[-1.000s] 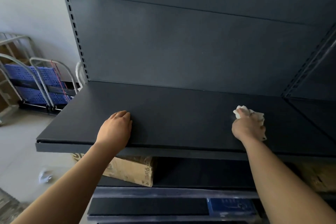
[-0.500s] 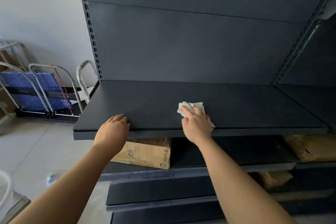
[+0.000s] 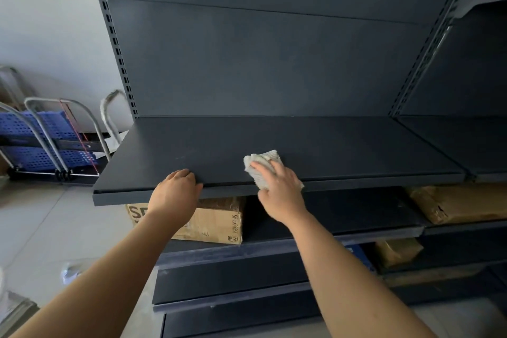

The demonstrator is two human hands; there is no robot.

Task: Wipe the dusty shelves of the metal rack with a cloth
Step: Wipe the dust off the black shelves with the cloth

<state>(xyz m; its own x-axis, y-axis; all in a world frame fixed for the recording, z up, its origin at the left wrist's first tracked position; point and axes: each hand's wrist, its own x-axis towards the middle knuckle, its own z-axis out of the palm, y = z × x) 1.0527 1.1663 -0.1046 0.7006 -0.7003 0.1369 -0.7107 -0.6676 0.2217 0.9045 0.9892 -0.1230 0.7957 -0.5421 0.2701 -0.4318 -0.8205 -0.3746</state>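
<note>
A dark grey metal rack fills the view, with its upper shelf (image 3: 343, 145) at chest height. My right hand (image 3: 279, 195) presses a crumpled white cloth (image 3: 262, 166) onto the shelf near its front edge, about mid-width. My left hand (image 3: 175, 195) rests on the front lip of the same shelf, further left, fingers curled over the edge and holding nothing else. Most of the cloth's lower part is hidden under my right palm.
Cardboard boxes sit on the lower shelves: one (image 3: 219, 222) below my hands, others (image 3: 461, 203) to the right. Folded blue trolleys (image 3: 41, 143) with metal handles lean against the white wall at left. A neighbouring rack bay (image 3: 466, 134) adjoins on the right. Tiled floor lies at the left.
My right hand has swept the cloth leftward along the shelf, from its right part to mid-width near the front edge. My left hand has stayed on the shelf's lip.
</note>
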